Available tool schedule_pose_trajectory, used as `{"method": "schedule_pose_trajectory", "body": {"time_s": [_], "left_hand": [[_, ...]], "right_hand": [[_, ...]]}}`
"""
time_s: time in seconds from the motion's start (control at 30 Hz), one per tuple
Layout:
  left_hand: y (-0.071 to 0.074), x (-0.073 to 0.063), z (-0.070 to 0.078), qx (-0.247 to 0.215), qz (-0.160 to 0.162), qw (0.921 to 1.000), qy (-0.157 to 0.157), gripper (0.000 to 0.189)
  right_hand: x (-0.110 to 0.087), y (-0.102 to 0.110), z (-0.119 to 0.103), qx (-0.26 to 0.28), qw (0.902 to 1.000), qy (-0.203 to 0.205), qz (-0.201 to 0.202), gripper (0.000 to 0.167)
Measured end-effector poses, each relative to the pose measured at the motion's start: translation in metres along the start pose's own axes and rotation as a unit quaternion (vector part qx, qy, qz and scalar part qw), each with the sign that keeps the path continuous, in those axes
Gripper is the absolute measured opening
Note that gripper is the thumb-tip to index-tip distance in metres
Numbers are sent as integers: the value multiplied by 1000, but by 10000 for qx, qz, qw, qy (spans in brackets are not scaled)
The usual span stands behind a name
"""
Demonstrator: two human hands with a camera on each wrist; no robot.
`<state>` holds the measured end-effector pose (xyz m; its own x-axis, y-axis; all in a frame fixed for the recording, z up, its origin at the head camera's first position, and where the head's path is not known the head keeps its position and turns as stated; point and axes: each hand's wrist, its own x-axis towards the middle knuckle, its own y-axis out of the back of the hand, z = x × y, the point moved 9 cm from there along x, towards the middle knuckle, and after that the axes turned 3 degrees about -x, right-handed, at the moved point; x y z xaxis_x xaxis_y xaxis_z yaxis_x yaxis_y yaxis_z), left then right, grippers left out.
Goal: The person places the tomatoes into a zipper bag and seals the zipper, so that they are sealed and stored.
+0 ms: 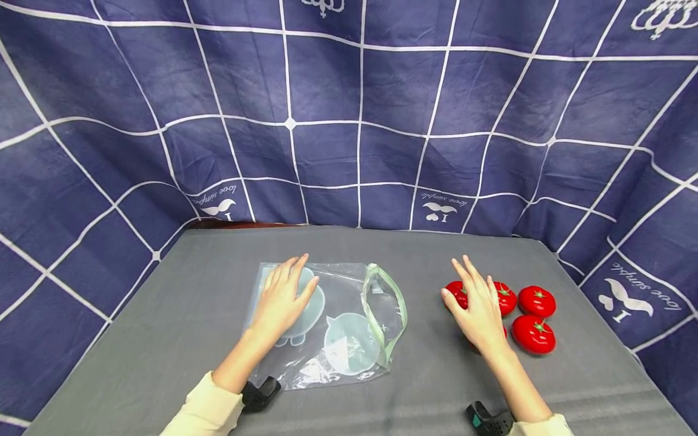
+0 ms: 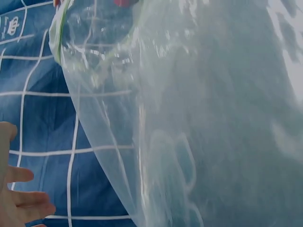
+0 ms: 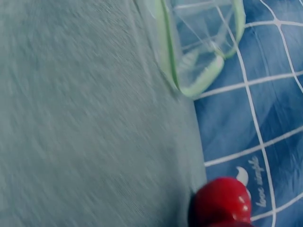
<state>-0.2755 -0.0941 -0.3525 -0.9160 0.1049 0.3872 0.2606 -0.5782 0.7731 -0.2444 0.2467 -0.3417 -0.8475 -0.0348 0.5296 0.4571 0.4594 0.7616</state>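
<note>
A clear plastic zip bag [image 1: 340, 290] with pale blue cartoon prints lies on the grey table, its green-edged mouth [image 1: 402, 303] gaping toward the right. Over the bag's left part is my left hand [image 1: 280, 303], fingers extended and thumb apart, holding nothing. Several shiny red tomatoes [image 1: 533, 334] with green stem tops sit together on the right. My right hand [image 1: 480, 312] stretches over the left ones with spread fingers and partly hides them. In the right wrist view one tomato [image 3: 222, 201] shows at the bottom, and the right hand is out of frame.
The grey cloth-covered table [image 1: 163, 315] reaches back to a blue curtain [image 1: 327, 151] with white grid lines, which also hangs along both sides. Black wrist bands [image 1: 260, 395] and cream sleeves [image 1: 204, 409] are on my forearms.
</note>
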Motion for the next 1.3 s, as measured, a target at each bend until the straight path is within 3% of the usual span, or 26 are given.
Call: {"method": "schedule_pose_trajectory", "body": {"time_s": [0.2,0.6,0.87,1.07,1.17,1.3], "left_hand": [[-5,1,14,-251,9,9997,66,55],[-39,-4,58,-812,90,9966,38,54],[-53,-9,67,-1330,400,9902,161,53],[-56,-15,75,-1696,786,9823,-57,51],[-58,-16,77,-1769,771,9811,-165,51],[-64,-17,79,-1857,514,9806,-375,54]], "right_hand": [[-4,-20,-13,343,9994,31,-67,59],[-7,-52,-25,846,9960,-226,-203,56],[-18,-75,-26,1348,9885,-576,-374,55],[-22,-86,-28,1526,9862,-492,-417,53],[-22,-88,-30,1625,9853,-329,-409,54],[-21,-92,-32,1626,9856,-71,-466,55]]}}
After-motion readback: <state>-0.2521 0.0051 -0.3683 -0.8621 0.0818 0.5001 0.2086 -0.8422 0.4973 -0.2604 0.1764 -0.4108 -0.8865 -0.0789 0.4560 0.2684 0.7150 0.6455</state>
